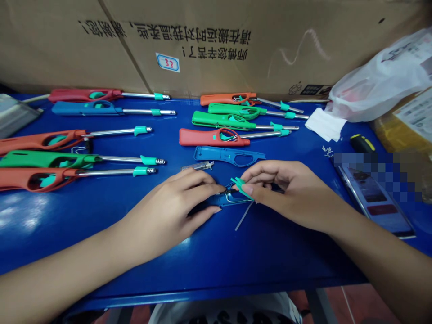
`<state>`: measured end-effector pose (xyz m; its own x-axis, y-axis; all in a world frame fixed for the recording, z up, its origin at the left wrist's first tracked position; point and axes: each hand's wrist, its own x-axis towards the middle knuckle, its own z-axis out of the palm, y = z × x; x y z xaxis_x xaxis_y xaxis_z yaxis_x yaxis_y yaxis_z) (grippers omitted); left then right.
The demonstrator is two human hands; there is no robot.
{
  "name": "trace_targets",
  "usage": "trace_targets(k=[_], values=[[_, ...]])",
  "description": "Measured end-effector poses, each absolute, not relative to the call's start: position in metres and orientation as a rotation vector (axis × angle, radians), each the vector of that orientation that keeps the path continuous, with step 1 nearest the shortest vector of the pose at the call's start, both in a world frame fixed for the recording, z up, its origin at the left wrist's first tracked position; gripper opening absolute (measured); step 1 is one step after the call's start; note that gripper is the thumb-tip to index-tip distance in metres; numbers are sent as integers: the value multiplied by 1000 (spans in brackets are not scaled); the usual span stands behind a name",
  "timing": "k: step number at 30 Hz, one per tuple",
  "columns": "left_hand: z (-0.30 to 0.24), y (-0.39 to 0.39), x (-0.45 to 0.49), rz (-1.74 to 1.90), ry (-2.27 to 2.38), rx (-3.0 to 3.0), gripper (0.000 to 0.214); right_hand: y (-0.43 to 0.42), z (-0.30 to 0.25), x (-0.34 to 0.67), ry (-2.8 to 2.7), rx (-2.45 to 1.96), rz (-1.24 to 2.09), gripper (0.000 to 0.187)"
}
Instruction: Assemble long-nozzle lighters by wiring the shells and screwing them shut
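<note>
My left hand (189, 198) is closed around the end of a blue lighter half-shell (232, 199) lying on the table, partly covering it. Wires and a dark part show inside this shell. Between the thumb and fingers of my right hand (283, 189) is a small green trigger (243, 186), held over the shell's handle opening. A thin clear tube (243, 217) sticks out below the shell. Just beyond my hands lie a clear fuel tank (199, 166) and a second blue half-shell (229, 155).
Several long-nosed lighters in red, blue, orange and green lie in two groups, such as a red one (86, 95) and a green one (222, 120). A cardboard box (209, 72) closes off the back. At right are a phone (378, 198), small screws (327, 151) and a plastic bag (378, 85).
</note>
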<state>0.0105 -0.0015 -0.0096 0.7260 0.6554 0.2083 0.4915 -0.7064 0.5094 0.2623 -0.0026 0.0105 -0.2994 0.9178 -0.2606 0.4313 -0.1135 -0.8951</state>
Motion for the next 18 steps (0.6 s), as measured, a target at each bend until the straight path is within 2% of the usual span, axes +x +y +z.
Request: trace_targets(k=[18], values=[[-11, -2, 11, 520, 889, 2470, 29, -1, 13, 263, -1676, -1503, 1460, 23]])
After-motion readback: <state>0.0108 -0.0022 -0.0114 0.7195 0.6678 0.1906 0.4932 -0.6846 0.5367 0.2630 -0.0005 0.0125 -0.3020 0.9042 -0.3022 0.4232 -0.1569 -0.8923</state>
